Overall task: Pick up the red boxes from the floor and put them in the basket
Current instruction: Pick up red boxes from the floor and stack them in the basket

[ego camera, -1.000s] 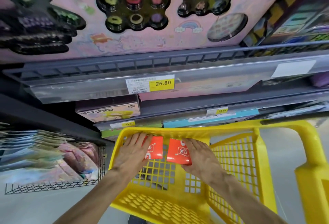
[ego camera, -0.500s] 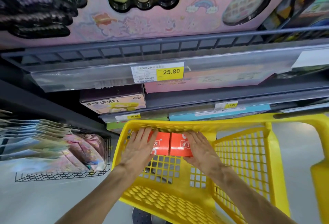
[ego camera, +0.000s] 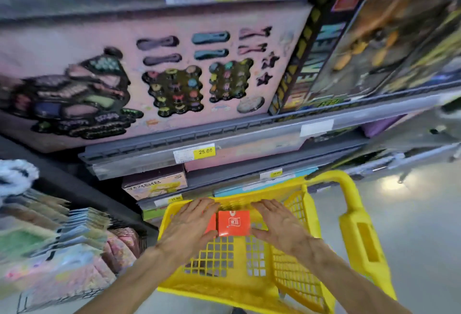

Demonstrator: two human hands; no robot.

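Two red boxes (ego camera: 233,223) lie side by side on the mesh floor at the far end of the yellow basket (ego camera: 298,281). The right-hand box shows a white panel with characters too small to read; the other is mostly hidden under the left hand (ego camera: 189,226). That hand lies flat over its box, its grip loose with fingers straight. The right hand (ego camera: 277,224) rests just beside the other box, thumb at its edge, fingers spread and straight, clamped on nothing. The near half of the basket floor is bare mesh. The basket's far rim stands close against the shelf (ego camera: 224,129), where a yellow price tag (ego camera: 205,151) reads 25.80. A dark toy box (ego camera: 311,64) above carries blurred lettering. Grey floor (ego camera: 411,214) opens to the right of the basket handle (ego camera: 361,226).
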